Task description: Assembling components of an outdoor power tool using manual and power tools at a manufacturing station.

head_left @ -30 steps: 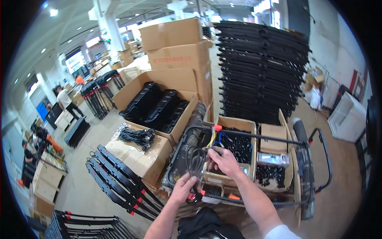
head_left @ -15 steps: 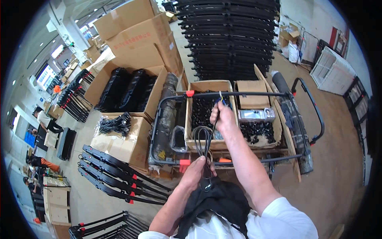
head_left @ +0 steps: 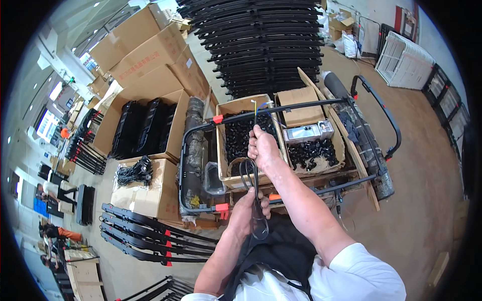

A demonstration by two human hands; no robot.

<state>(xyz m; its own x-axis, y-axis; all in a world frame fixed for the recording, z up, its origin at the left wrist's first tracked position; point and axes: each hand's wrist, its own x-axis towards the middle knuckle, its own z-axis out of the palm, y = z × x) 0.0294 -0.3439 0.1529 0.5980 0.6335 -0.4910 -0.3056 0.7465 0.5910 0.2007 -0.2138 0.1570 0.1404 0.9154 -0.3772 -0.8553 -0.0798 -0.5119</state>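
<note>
thin black looped cable (head_left: 255, 176) stretched between both hands, near edge of open brown cardboard box (head_left: 220, 145) full of small black parts. left hand (head_left: 246, 213) closed round lower coil; right hand (head_left: 263, 148) grips upper end, slim yellow wire tip (head_left: 255, 110) poking out. probably light, limp; tip likely fragile, sheath the safer hold. black tubular frame with red fittings (head_left: 311, 105) crosses box, could snag loops.

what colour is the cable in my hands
Black; the cable shows best in the head view.
</note>
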